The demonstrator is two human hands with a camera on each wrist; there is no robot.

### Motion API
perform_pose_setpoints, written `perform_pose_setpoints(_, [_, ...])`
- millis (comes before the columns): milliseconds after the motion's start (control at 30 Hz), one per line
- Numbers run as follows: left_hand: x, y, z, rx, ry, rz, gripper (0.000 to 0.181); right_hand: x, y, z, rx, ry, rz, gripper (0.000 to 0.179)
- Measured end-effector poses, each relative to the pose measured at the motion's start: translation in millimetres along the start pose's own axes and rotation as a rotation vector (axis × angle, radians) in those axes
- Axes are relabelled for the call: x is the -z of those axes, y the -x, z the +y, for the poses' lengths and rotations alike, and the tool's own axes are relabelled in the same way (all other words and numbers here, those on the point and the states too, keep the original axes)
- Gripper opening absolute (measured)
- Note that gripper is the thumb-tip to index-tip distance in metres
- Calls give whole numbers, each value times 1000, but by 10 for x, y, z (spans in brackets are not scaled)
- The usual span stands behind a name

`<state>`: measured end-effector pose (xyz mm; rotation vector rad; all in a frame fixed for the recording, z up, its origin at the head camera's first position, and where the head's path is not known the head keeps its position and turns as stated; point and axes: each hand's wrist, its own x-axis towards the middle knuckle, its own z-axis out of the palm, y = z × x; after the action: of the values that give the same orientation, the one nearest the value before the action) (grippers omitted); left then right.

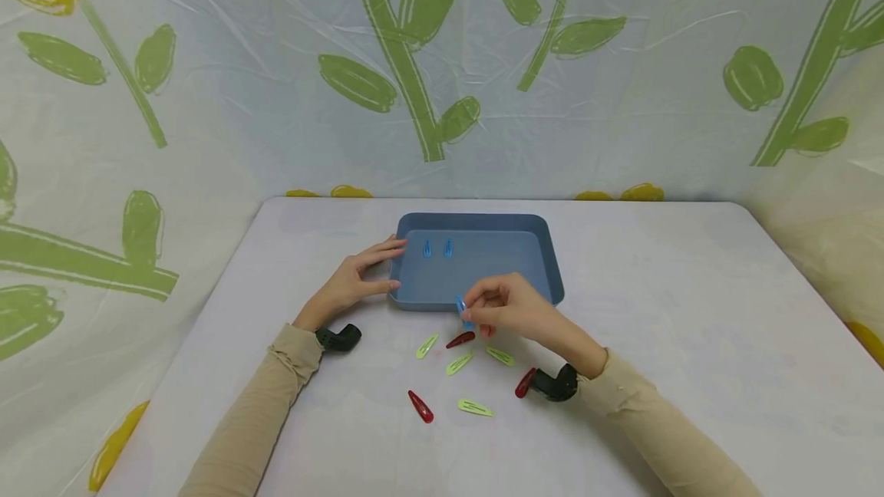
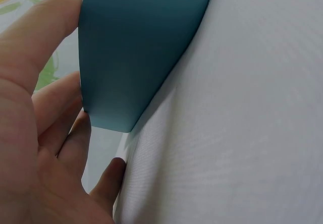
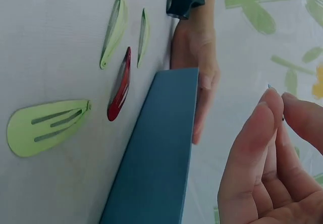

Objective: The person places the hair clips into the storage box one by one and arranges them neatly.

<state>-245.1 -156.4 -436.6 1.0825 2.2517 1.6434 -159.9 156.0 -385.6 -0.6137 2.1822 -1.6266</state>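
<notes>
My right hand (image 1: 514, 307) pinches a blue snap hair clip (image 1: 460, 304) between thumb and fingertips, above the near edge of a blue-grey tray (image 1: 476, 271). In the right wrist view only a tiny blue tip of that clip shows past the fingers (image 3: 260, 128). Two more blue hair clips, a left one (image 1: 427, 248) and a right one (image 1: 448, 248), lie side by side inside the tray at its left. My left hand (image 1: 352, 281) rests with extended, spread fingers against the tray's left side; the left wrist view shows the fingertips at its rim.
Several light green hair clips (image 1: 459, 363) lie scattered on the white table in front of the tray. Among them are three red ones: a near one (image 1: 420, 406), one by the tray (image 1: 460, 339) and one beside the right wrist camera (image 1: 525, 383). A flower-printed sheet (image 1: 276, 98) hangs behind.
</notes>
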Motion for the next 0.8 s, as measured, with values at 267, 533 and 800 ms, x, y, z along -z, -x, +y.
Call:
perform_pose_setpoints(267, [-4, 2, -5, -10, -9, 2, 60, 103, -5, -30, -22, -65, 72, 16])
perform_pose_setpoints(533, [-17, -16, 16, -20, -33, 7, 60, 278, -58, -47, -18, -126, 126, 21])
perform_pose_setpoints(800, [-13, -6, 4, -14, -26, 9, 61, 401, -190, -146, 30, -171, 160, 18])
